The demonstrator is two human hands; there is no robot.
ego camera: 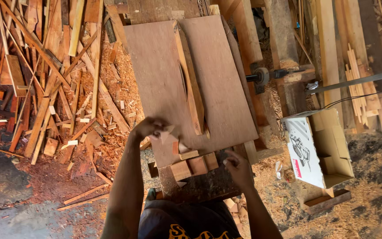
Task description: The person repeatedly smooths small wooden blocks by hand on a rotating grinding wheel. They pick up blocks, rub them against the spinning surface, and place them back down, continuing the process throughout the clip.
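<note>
**Blade risk at the near edge of the desk**

Blade slot [183, 82] runs up the middle of the desk [155, 57], just beside the fence [191, 75], and your hands work close below it. Your left hand [149, 127] pinches a small wedge [168, 135] above the near edge; the picture is blurred there, so a sure hold cannot be confirmed. If that wedge slips, it may skid toward the slot. Your right hand [237, 168] sits at the near right corner, fingers loosely curled on nothing, just beside the blocks [194, 164] stacked at the near edge. I judge a nudge could tip these off onto the floor. Scraps [45, 88] piled on the floor at your left could trip you.
</note>
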